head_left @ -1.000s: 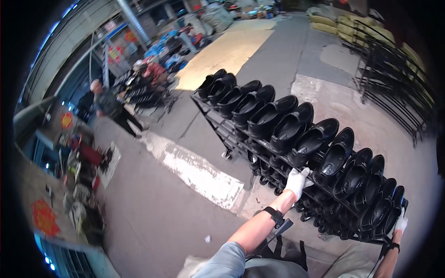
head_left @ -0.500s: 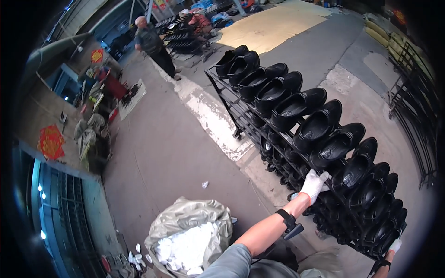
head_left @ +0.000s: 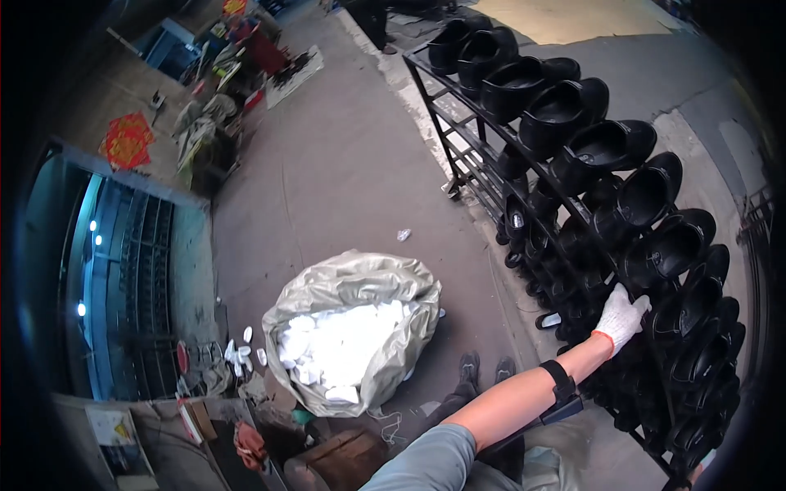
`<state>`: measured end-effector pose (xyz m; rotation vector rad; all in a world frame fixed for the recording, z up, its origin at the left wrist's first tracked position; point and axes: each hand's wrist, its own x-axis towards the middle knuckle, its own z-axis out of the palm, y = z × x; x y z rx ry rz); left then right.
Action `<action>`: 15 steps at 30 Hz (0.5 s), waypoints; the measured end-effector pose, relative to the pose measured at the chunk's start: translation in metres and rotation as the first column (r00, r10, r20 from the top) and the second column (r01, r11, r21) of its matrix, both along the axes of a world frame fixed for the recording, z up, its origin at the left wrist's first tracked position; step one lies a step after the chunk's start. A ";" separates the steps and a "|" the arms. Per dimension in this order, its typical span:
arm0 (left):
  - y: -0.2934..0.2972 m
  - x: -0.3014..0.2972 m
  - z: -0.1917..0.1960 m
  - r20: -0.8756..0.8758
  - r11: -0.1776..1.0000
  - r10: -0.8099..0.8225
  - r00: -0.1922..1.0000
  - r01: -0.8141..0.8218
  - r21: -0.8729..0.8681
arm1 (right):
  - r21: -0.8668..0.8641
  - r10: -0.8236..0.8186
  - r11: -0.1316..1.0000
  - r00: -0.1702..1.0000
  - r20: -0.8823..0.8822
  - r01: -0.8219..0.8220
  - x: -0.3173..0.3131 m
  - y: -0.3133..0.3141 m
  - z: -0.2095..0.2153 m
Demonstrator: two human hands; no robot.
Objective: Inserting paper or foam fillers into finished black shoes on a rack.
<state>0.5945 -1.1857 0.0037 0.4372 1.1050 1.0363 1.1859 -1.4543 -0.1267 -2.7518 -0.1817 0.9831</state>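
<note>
My left hand [head_left: 622, 317], in a white knit glove with an orange cuff, is closed on the side rail of a black metal shoe rack [head_left: 440, 114]. Its fingers curl among the shoes and are partly hidden. Just above it a black shoe [head_left: 667, 252] lies on the top tier. Many more black shoes fill that tier and the lower ones. Only a sliver of my right hand [head_left: 701, 470] shows at the rack's near right end; its fingers are hidden behind the shoes.
Left of my feet stands a large greenish sack [head_left: 360, 274] of white shoe-shaped inserts [head_left: 352, 344]. Several white pieces [head_left: 237, 355] lie on the floor. A brown stool-like block [head_left: 340, 462] is near me. Another person's legs [head_left: 372, 24] show at the top. More racks [head_left: 761, 221] stand right.
My view has swung down and left, so the sack and my feet show more fully. The left hand stays at the rail; the right hand has mostly slipped out of sight.
</note>
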 end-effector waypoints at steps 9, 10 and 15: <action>-0.072 -0.069 -0.022 -0.046 0.979 -0.083 0.996 0.090 0.183 | -0.208 -0.095 0.977 0.976 -0.196 0.054 -0.058 -0.044 -0.059; -0.097 -0.087 -0.027 -0.147 0.957 -0.089 0.985 0.126 0.262 | -0.211 -0.113 0.975 0.973 -0.200 0.070 -0.069 -0.039 -0.062; -0.298 -0.251 -0.190 -0.884 0.992 0.088 0.459 -0.120 0.036 | -0.277 -0.161 0.957 0.954 -0.254 0.087 -0.163 -0.036 -0.103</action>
